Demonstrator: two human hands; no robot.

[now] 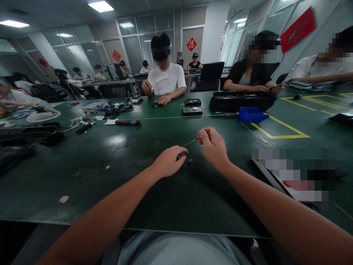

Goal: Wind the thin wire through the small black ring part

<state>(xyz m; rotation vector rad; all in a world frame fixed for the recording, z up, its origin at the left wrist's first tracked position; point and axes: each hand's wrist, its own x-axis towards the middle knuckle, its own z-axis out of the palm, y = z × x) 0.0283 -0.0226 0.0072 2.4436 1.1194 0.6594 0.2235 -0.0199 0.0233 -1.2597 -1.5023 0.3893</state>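
Note:
My right hand point(214, 148) pinches a slim screwdriver point(191, 142) by its reddish handle. The thin metal shaft slants down and left toward my left hand point(168, 161). Curled thumb and fingers of the left hand close round a small dark, shiny object point(180, 155); most of it is hidden, so its kind cannot be made out. Whether the screwdriver's tip touches that object is not visible. Just right of the left fingertips, a small round metallic piece point(189, 161) lies on the green tabletop point(165, 202).
A blue bin point(252, 115) and a long black housing point(239, 102) stand at the back right. Hard drives point(192, 110) lie before a co-worker point(167, 79) opposite. An electric screwdriver point(128, 122) and tangled cables point(110, 107) are at left; a laptop-like item point(271, 175) lies right.

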